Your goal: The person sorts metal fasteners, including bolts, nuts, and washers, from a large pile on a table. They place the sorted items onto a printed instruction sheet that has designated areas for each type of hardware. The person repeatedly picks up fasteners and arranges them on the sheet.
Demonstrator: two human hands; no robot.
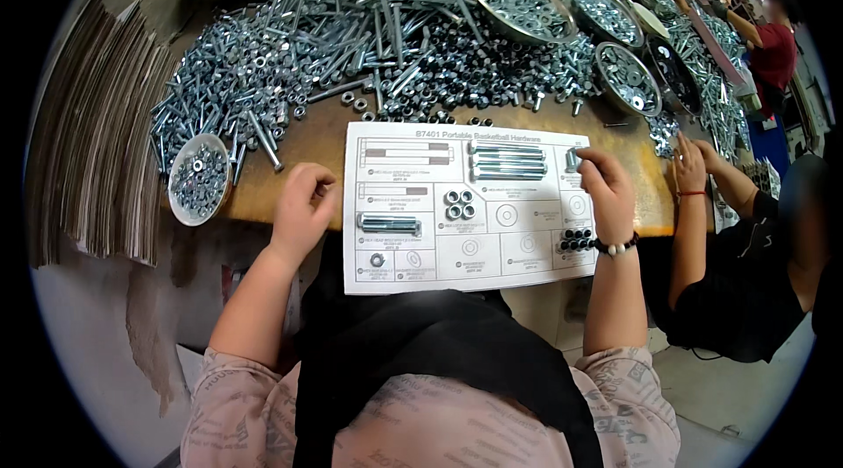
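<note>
A white printed card (413, 262) with outlined cells lies before me, its lower part past the table edge. On it lie several long bolts (507, 161), shorter bolts (389, 224), silver nuts (459, 205), black-ended pieces (576, 241) and one dark nut (377, 260). My right hand (610, 191) is over the card's right edge, fingers pinched at a short bolt (572, 160) in the upper right cell. My left hand (306, 205) is loosely curled beside the card's left edge, with nothing visible in it.
Heaped bolts (386, 3) and nuts cover the table's far side. Metal bowls of washers (628, 80) stand at the right, a white bowl of nuts (200, 180) at the left. Stacked cardboard (105, 126) rises far left. A co-worker's hands (691, 165) are close on the right.
</note>
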